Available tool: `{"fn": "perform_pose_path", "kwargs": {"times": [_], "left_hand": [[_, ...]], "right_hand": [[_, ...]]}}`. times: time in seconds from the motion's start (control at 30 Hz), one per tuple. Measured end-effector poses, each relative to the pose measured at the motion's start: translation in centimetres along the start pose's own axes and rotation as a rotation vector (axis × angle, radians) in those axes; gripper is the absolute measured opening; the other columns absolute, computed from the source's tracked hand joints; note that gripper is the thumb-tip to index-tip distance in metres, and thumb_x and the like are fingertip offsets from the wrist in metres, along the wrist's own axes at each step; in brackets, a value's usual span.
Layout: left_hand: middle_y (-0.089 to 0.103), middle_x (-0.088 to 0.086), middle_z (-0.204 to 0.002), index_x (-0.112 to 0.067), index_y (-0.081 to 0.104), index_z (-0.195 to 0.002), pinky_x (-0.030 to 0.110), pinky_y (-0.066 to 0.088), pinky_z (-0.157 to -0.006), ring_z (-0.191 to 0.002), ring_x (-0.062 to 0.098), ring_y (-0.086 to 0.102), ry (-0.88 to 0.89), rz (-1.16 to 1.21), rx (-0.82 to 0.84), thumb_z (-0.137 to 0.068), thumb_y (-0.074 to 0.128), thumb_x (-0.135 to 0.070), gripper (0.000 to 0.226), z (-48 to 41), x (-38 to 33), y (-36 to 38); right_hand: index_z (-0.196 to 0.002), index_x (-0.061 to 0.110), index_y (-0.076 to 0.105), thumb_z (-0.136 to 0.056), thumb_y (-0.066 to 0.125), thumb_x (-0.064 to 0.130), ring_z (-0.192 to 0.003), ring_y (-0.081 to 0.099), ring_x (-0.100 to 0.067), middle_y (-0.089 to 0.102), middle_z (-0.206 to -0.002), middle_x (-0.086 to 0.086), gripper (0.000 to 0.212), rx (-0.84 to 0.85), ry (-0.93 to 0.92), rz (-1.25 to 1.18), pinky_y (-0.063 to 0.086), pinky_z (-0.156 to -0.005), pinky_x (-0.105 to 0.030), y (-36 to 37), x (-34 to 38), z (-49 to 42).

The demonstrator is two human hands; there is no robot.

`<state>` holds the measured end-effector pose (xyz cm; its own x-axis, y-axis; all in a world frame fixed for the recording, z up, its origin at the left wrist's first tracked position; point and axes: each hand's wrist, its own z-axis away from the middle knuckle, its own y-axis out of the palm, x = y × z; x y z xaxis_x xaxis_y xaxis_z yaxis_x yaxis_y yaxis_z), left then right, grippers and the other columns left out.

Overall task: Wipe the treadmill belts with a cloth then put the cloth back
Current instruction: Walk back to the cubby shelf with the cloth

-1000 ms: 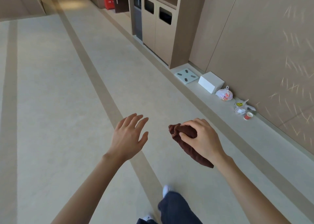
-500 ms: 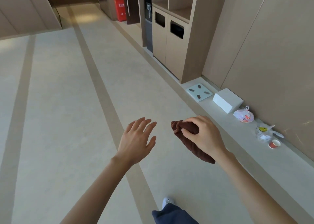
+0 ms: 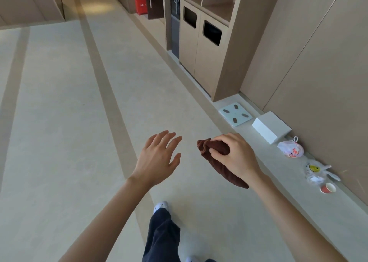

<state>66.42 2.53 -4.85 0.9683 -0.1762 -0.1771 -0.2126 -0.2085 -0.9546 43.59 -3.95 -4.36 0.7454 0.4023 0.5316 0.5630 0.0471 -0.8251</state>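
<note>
My right hand [image 3: 237,156] grips a bunched dark brown cloth [image 3: 217,162], which hangs down and back under my wrist. To its left my left hand [image 3: 159,158] is held out flat, fingers spread and straight, holding nothing. Both hands are in front of me above a beige floor. No treadmill is in view.
Along the right wall runs a low ledge [image 3: 278,174] with a white bathroom scale [image 3: 236,113], a white box [image 3: 270,126], a plastic bag [image 3: 291,150], clear wrapping [image 3: 316,173] and a red paper cup [image 3: 327,188]. A cabinet with two bin openings [image 3: 201,42] stands beyond. My leg [image 3: 163,234] is below.
The view has moved forward along the floor, so the cabinet, scale and ledge items sit closer and lower. My hands keep the same pose and the cloth stays in the right one.
</note>
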Motion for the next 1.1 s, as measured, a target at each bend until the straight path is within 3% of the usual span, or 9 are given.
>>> {"fn": "perform_pose_path", "kwargs": {"times": [0.43,0.83,1.1], "left_hand": [[0.056,0.013,-0.13,-0.009,0.054,-0.129,0.046,0.035,-0.104,-0.127,0.033,0.046,0.12,0.005,0.026,-0.09,0.058,-0.028,0.044,-18.4,15.1,0.5],[0.055,0.01,-0.133,-0.011,0.053,-0.131,0.044,0.034,-0.104,-0.128,0.03,0.045,0.109,0.042,0.056,-0.091,0.055,-0.03,0.045,-29.9,24.3,3.5],[0.057,0.011,-0.129,-0.011,0.055,-0.129,0.045,0.037,-0.102,-0.126,0.031,0.048,0.099,0.016,0.053,-0.089,0.058,-0.028,0.044,-41.7,30.1,6.0]], "right_hand": [[-0.1,0.025,0.068,-0.081,0.067,0.036,-0.097,0.052,-0.012,0.063,-0.099,0.011,0.022,-0.063,0.039,0.039,0.041,-0.076,-0.024,4.4,2.4,-21.5],[-0.099,0.027,0.068,-0.08,0.066,0.039,-0.099,0.052,-0.015,0.064,-0.097,0.009,0.023,-0.097,0.081,0.066,0.048,-0.076,-0.037,7.6,1.2,-36.8],[-0.096,0.025,0.069,-0.08,0.068,0.035,-0.095,0.054,-0.016,0.064,-0.092,0.008,0.02,-0.112,0.087,0.042,0.037,-0.069,-0.026,10.3,-3.1,-49.8]]}}
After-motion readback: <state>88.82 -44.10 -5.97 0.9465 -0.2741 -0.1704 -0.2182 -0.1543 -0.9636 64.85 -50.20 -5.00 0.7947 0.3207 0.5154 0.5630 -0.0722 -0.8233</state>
